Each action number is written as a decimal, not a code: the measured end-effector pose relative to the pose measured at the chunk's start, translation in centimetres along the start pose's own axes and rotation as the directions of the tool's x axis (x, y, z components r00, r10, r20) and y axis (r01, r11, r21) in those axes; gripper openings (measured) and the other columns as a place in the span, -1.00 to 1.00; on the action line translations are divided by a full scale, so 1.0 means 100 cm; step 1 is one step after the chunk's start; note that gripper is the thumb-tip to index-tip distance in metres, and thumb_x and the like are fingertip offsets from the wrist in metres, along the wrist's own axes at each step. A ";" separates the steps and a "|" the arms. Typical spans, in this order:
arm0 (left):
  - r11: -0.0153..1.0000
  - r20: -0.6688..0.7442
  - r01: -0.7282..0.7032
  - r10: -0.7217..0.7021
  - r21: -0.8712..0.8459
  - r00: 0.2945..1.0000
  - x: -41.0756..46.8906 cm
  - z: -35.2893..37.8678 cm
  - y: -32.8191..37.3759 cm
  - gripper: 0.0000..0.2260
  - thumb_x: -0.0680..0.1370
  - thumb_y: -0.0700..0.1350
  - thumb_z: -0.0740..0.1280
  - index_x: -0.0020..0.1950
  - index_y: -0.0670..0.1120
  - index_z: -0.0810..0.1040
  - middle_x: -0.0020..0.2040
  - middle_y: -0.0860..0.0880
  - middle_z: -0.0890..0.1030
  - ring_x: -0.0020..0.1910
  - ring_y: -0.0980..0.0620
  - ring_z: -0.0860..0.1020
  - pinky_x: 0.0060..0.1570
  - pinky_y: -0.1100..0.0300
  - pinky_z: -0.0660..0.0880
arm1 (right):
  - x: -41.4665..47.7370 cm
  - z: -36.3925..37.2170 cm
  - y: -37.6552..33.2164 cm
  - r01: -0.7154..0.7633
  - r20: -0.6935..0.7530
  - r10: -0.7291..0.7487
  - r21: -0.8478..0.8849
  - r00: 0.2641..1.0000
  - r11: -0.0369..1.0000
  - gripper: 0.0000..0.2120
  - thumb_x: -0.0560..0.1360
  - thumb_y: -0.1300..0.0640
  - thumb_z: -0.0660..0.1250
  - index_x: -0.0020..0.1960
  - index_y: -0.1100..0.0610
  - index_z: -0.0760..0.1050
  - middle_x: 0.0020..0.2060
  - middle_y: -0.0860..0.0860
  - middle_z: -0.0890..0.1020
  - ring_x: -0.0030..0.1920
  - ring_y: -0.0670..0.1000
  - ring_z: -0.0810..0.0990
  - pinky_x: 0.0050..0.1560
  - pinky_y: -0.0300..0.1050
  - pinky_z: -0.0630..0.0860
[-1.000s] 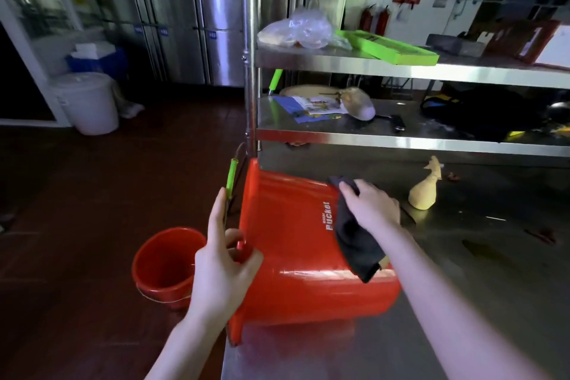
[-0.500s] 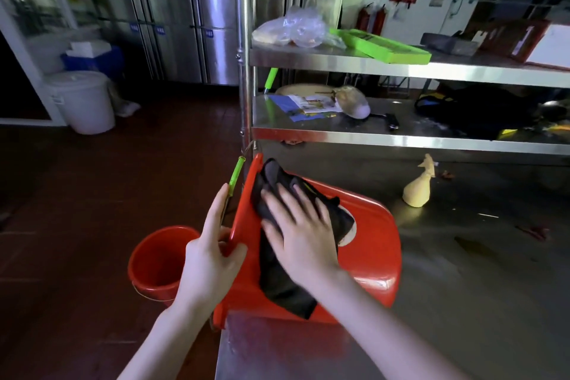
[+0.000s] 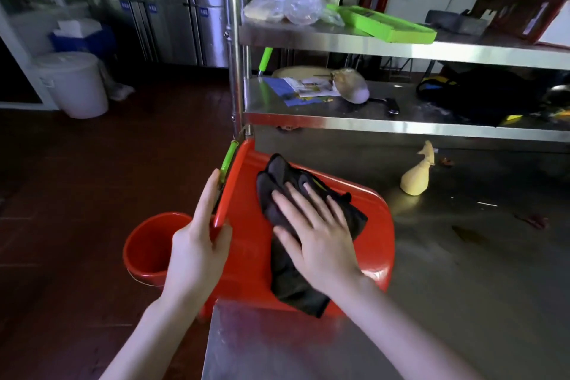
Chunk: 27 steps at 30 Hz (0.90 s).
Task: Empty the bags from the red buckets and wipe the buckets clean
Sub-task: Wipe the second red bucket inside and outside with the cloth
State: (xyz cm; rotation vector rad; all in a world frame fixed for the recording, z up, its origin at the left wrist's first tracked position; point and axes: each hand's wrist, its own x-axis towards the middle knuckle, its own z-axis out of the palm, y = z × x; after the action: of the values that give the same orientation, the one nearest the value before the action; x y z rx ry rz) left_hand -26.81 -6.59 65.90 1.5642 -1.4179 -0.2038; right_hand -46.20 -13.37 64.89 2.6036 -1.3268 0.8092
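Fingers (image 3: 296, 203) of the right hand (image 3: 320, 247) lie straight and spread. They press a dark cloth (image 3: 293, 290) flat against the outer wall of the red bucket (image 3: 376, 225). This bucket lies on its side at the near left corner of the steel table (image 3: 462, 302), with its open rim facing left and overhanging the table edge. The left hand (image 3: 197, 247) grips that rim. Its thumb hooks over the lip, and its index finger runs up along the lip toward the green handle grip (image 3: 229, 157). A second red bucket (image 3: 145, 253) stands upright on the floor, below the table edge. No bag shows in its visible part.

Step in hand, as judged: wiping the outside of the tabled bucket.

The next move calls for:
- a firm hold on the rim, since the rounded wall can roll under the wiping stroke;
- rotation of the bucket to present an unwiped section;
- even palm pressure, so that the cloth does not bunch.

The interior is hidden from this view, so its condition cannot be told.
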 end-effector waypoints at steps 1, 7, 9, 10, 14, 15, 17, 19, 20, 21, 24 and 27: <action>1.000 -0.001 0.005 -0.005 0.006 1.000 -0.001 0.000 0.000 -0.20 0.54 -0.32 0.32 0.54 0.31 0.04 -0.24 0.12 0.59 -0.43 0.14 0.56 -0.48 0.30 0.47 | 0.015 -0.001 0.012 -0.069 -0.003 0.069 -0.021 0.998 0.997 -0.55 0.63 -0.20 0.00 0.48 -0.15 0.26 0.42 -0.11 0.42 0.46 0.03 0.34 0.38 0.07 0.29; 0.992 0.022 0.061 -0.064 0.108 0.998 0.019 0.015 0.024 -0.37 0.63 -0.17 0.21 0.51 0.37 0.03 -0.24 0.06 0.57 -0.47 0.05 0.56 -0.47 0.07 0.55 | 0.103 -0.011 0.103 -0.566 0.495 0.457 0.087 0.739 0.820 -0.53 0.59 -0.28 -0.01 0.44 -0.19 0.29 0.37 0.11 0.47 0.32 0.22 0.45 0.31 0.08 0.39; 0.984 0.009 0.077 -0.080 0.160 0.997 0.025 0.018 0.026 -0.43 0.63 -0.19 0.18 0.51 0.29 0.09 -0.19 -0.01 0.58 -0.39 0.07 0.54 -0.43 0.14 0.50 | 0.087 -0.012 0.105 -0.430 0.396 0.365 0.086 0.843 0.899 -0.55 0.60 -0.24 0.01 0.44 -0.17 0.30 0.37 0.04 0.49 0.32 0.17 0.47 0.29 0.06 0.41; 0.981 0.003 0.075 -0.077 0.176 0.997 0.025 0.019 0.026 -0.44 0.64 -0.21 0.17 0.52 0.26 0.10 -0.19 -0.01 0.56 -0.38 0.10 0.53 -0.43 0.22 0.46 | 0.068 -0.012 0.101 -0.316 0.286 0.282 0.078 0.916 0.946 -0.56 0.61 -0.21 0.02 0.44 -0.15 0.31 0.36 0.00 0.50 0.33 0.13 0.48 0.28 0.05 0.42; 0.984 0.001 0.054 -0.055 0.167 0.998 0.027 0.019 0.023 -0.39 0.62 -0.26 0.18 0.54 0.23 0.09 -0.31 0.04 0.52 -0.46 0.09 0.51 -0.48 0.24 0.42 | -0.040 -0.013 0.079 0.074 0.000 -0.074 0.006 0.997 0.997 -0.52 0.61 -0.11 0.14 0.51 -0.05 0.26 0.48 -0.08 0.33 0.51 0.03 0.24 0.45 0.11 0.22; 0.987 0.002 0.050 -0.051 0.155 0.999 0.028 0.017 0.021 -0.38 0.62 -0.27 0.19 0.54 0.24 0.09 -0.33 0.04 0.53 -0.49 0.09 0.51 -0.50 0.20 0.45 | -0.057 -0.012 0.079 0.108 -0.029 -0.108 0.006 0.994 0.994 -0.51 0.61 -0.11 0.17 0.51 -0.04 0.26 0.50 -0.08 0.30 0.52 0.04 0.21 0.45 0.15 0.21; 0.990 0.003 0.042 -0.043 0.134 0.999 0.027 0.015 0.018 -0.38 0.61 -0.26 0.21 0.54 0.23 0.09 -0.35 0.05 0.53 -0.53 0.08 0.52 -0.53 0.19 0.48 | -0.059 -0.009 0.092 0.066 -0.067 -0.065 0.020 0.996 0.998 -0.53 0.62 -0.10 0.15 0.50 -0.02 0.29 0.48 -0.06 0.33 0.51 0.03 0.23 0.44 0.14 0.26; 0.993 0.004 0.054 -0.055 0.109 0.998 0.023 0.019 0.021 -0.37 0.61 -0.24 0.22 0.54 0.23 0.06 -0.34 0.07 0.54 -0.52 0.10 0.54 -0.54 0.28 0.47 | -0.032 -0.011 0.109 -0.116 -0.072 0.119 0.039 0.990 0.992 -0.55 0.63 -0.09 0.10 0.48 0.02 0.32 0.45 -0.03 0.39 0.49 0.03 0.28 0.41 0.11 0.32; 0.993 0.000 0.072 -0.072 0.091 0.997 0.021 0.023 0.024 -0.37 0.61 -0.22 0.22 0.55 0.24 0.04 -0.30 0.08 0.55 -0.49 0.11 0.55 -0.52 0.31 0.46 | -0.016 -0.012 0.118 -0.229 -0.048 0.233 0.072 0.971 0.971 -0.54 0.64 -0.09 0.07 0.49 0.04 0.31 0.44 -0.01 0.40 0.48 0.06 0.30 0.39 0.11 0.34; 0.993 0.002 0.096 -0.097 0.063 0.995 0.020 0.028 0.028 -0.36 0.62 -0.21 0.21 0.54 0.26 0.01 -0.23 0.07 0.57 -0.43 0.11 0.57 -0.47 0.32 0.48 | -0.002 -0.013 0.127 -0.329 0.003 0.330 0.109 0.944 0.938 -0.54 0.64 -0.09 0.06 0.49 0.04 0.28 0.45 0.00 0.39 0.46 0.09 0.32 0.38 0.09 0.36; 0.983 0.055 0.181 -0.180 -0.029 0.982 0.024 0.039 0.033 -0.33 0.62 -0.22 0.19 0.51 0.34 -0.06 -0.01 -0.05 0.58 -0.21 -0.02 0.62 -0.24 0.05 0.60 | 0.021 -0.011 0.157 -0.465 0.181 0.453 0.029 0.873 0.885 -0.53 0.64 -0.16 -0.04 0.52 -0.06 0.15 0.46 -0.03 0.36 0.32 0.16 0.47 0.25 0.07 0.45; 0.978 0.089 0.204 -0.200 -0.047 0.976 0.035 0.038 0.030 -0.26 0.58 -0.28 0.20 0.51 0.33 -0.07 -0.04 -0.01 0.57 -0.25 0.03 0.61 -0.32 0.21 0.52 | 0.025 -0.025 0.180 -0.527 0.291 0.574 -0.230 0.765 0.818 -0.52 0.64 -0.16 -0.12 0.47 -0.03 0.23 0.33 0.04 0.50 0.22 0.17 0.54 0.19 0.12 0.48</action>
State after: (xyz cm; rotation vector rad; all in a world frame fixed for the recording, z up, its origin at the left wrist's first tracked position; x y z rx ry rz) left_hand -30.32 -11.04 67.76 1.6701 -1.3042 -0.4311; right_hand -60.06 -25.38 65.75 2.3264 -2.2304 0.2759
